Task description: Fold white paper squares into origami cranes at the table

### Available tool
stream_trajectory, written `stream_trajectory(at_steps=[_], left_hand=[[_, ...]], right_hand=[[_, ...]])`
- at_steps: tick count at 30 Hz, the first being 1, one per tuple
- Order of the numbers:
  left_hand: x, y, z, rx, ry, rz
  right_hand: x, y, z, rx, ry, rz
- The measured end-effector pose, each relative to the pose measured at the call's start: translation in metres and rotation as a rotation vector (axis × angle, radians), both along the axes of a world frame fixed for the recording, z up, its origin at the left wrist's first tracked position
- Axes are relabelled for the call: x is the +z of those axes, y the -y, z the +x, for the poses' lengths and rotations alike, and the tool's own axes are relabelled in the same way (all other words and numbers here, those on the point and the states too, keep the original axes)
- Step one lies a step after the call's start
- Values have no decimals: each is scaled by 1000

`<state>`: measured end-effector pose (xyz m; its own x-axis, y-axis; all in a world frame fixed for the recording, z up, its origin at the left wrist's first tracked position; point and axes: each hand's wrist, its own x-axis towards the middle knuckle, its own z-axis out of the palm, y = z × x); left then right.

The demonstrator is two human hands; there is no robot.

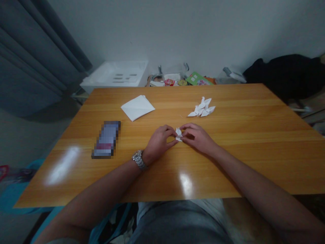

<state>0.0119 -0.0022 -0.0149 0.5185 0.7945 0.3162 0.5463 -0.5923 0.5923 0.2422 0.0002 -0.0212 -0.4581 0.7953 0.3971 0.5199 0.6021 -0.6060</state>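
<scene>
Both hands meet at the middle of a wooden table (228,162). My left hand (158,144), with a metal watch (139,160) on the wrist, pinches one side of a small folded white paper piece (178,134). My right hand (196,137) pinches the other side, fingers curled around it. The paper rests on or just above the tabletop. Further back to the right lie a few finished white paper figures (202,109) in a cluster. A stack of flat white paper squares (137,107) lies at the back left.
A blurred dark rectangular object (106,139) lies left of my hands. Behind the table stand a white plastic bin (115,75), small colourful clutter (182,80) and a dark bag (286,73). A grey curtain (30,54) hangs at the left.
</scene>
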Motion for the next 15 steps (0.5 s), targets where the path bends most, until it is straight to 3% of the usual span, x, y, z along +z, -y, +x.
stream_trajectory(at_steps=[15], left_hand=[[1,2,-1,-27,-58,32]], right_hand=[[8,4,5,169,57,-19]])
